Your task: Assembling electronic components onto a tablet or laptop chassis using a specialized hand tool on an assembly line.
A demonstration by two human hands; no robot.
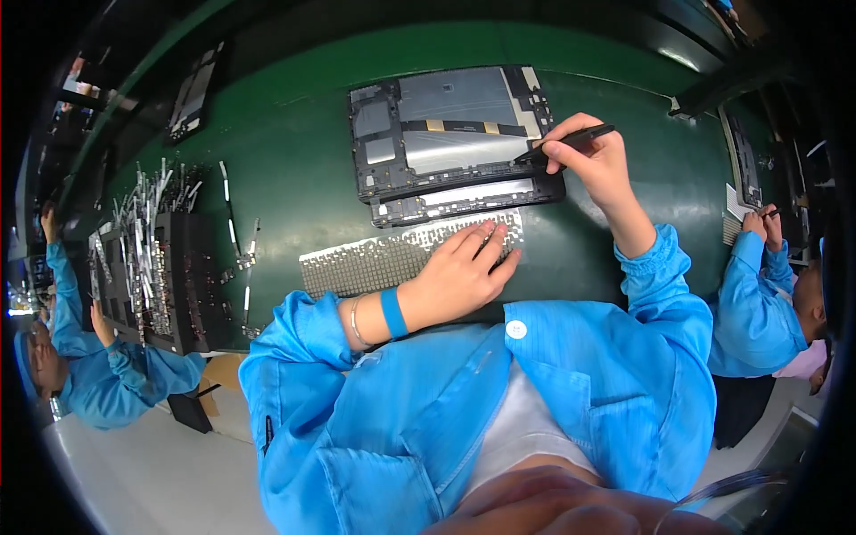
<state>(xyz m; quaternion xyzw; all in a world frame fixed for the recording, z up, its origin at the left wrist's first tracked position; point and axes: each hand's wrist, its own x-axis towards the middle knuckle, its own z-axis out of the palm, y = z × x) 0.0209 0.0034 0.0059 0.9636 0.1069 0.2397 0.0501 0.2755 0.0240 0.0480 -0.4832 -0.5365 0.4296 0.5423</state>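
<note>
My right hand (590, 163) is closed round a slim black pen-like tool (584, 137). The tool slants down to the left, its tip at the lower right part of an opened tablet (459, 156). Silver battery panels, dark circuit parts and a black flat cable (459, 127) show inside the tablet. Just below it lies a narrower black strip-shaped section (464, 201) with circuit parts; I cannot tell whether it is joined on. My left hand (459, 272) rests with fingers stretched out on a sheet of small grey pads (357, 271), covering its right part.
A dark rack (183, 276) packed with thin flex cables stands at the left, with loose cable strips (230, 214) beside it. Another opened tablet (194, 94) lies far left on the green table (285, 165). Co-workers in blue sit at left (125, 379) and right (758, 312).
</note>
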